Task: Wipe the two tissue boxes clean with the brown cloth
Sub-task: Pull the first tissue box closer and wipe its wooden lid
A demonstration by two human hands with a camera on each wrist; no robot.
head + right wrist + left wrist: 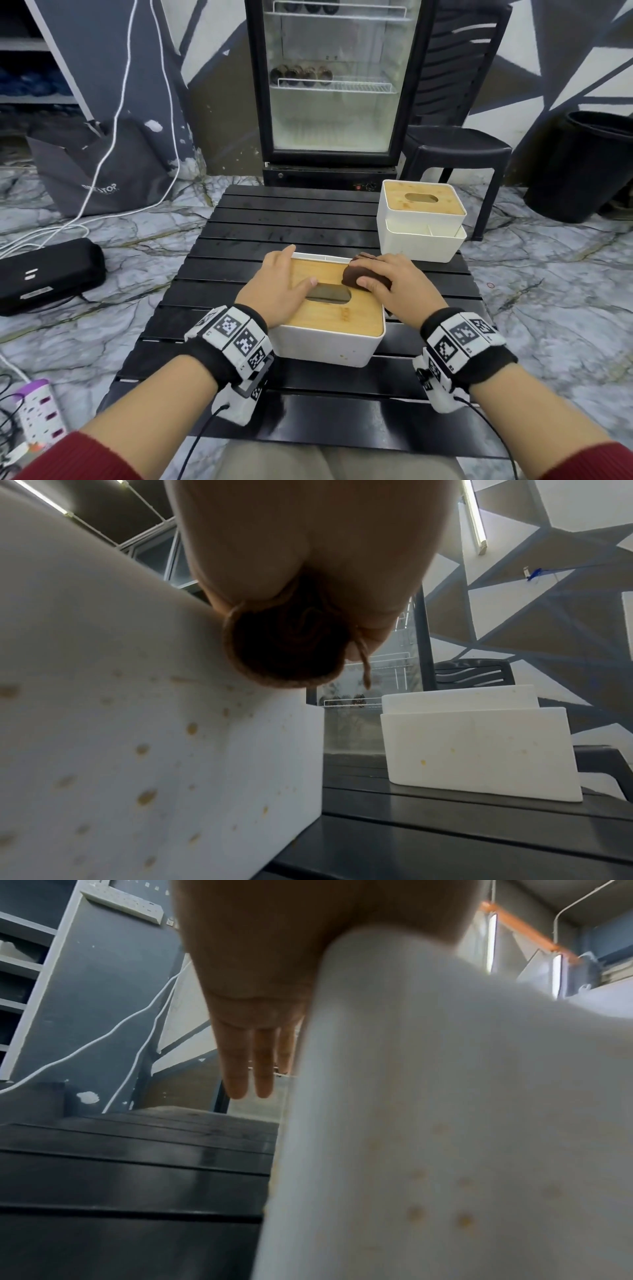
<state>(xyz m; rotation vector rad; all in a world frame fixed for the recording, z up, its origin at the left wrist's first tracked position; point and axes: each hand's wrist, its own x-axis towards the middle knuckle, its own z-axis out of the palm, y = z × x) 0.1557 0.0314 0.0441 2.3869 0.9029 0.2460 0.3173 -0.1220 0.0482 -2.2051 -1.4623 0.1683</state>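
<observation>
Nearest the head camera: two forearms in red sleeves (pixel 68 455), each wrist wrapped in a black band with coded markers. The left hand (pixel 277 287) lies flat on the wooden lid of the near tissue box (pixel 329 346), fingers straight, holding nothing; the left wrist view shows the fingers (pixel 236 1069) extended past the box's white wall. The right hand (pixel 397 284) is curled around the bunched brown cloth (pixel 356 274), pressing it on the lid's far right part, beside the oval slot. The right wrist view shows yellowish spots on this box's side. The second tissue box (pixel 421 219), with its own wooden lid, stands at the far right of the black slatted surface (pixel 274 219), apart from both hands. Behind it stand a glass-door fridge (pixel 335 82) and a black stool (pixel 459 150).
</observation>
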